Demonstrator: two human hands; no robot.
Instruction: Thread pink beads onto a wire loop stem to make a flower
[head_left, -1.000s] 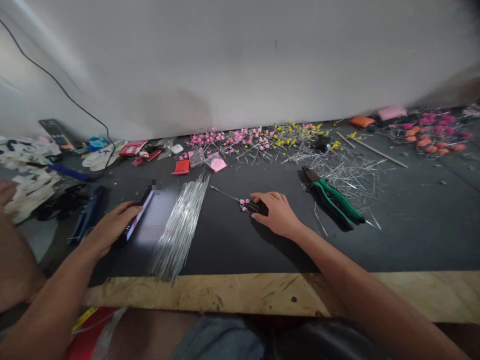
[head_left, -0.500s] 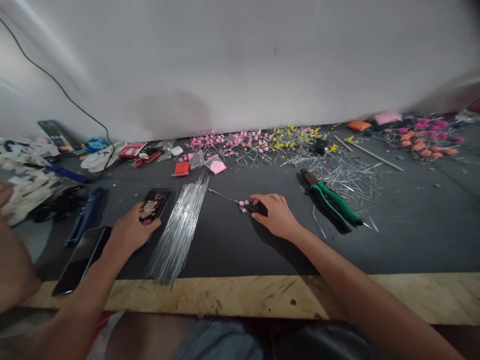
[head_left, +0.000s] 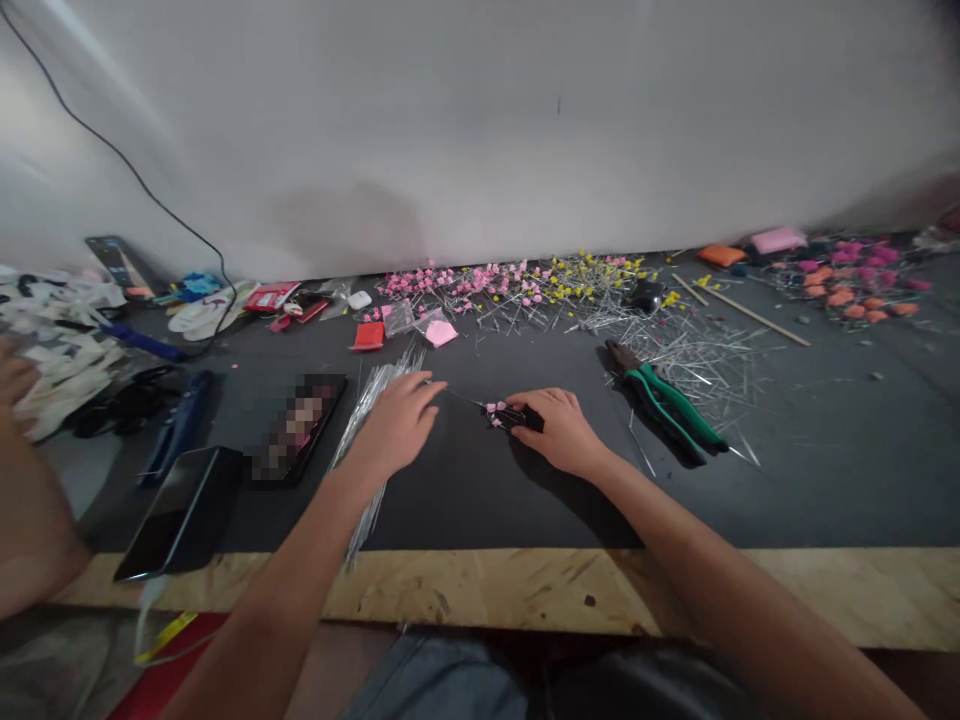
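Two phones [head_left: 300, 428], one pliers [head_left: 664, 398], one wire bundle [head_left: 373, 420].

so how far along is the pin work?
Done: a spread of pink and yellow-headed pins lies along the wall.
In hand: the right hand pins down a small dark piece with pink bits on a wire; the left hand rests on the bare wire bundle.
Left: that bundle and the loose wires by the green pliers carry no heads.
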